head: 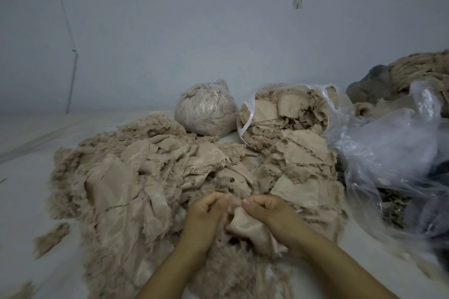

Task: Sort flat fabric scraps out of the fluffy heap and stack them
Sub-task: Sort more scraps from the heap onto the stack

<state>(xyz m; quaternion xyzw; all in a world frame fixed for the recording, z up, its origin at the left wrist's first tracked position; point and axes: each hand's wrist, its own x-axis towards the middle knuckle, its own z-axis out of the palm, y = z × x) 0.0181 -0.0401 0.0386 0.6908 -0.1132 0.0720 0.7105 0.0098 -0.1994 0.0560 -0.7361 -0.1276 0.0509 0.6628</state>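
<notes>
Curled fingers (213,198) of a person's left hand (206,211) and the thumb and fingers of the right hand (264,209) pinch the upper edge of one beige fabric scrap (245,228), the two hands almost touching above it. The scrap hangs crumpled between the wrists, at the near edge of a fluffy heap (136,177) of the same beige colour that spreads over a pale floor (29,177). Smooth flat pieces lie mixed into the heap's fuzz. To the right of the hands, flat scraps sit layered in a stack (298,167), its far side against an open clear bag (286,114) filled with similar pieces. Just left of that bag stands a tied bag (205,110) packed with fluff. Loose clear plastic sheeting (393,153) billows at the right edge, with darker fabric (374,82) and a brown fuzzy mound (422,68) behind it. One small fluffy scrap (51,238) lies alone on the floor to the left.
</notes>
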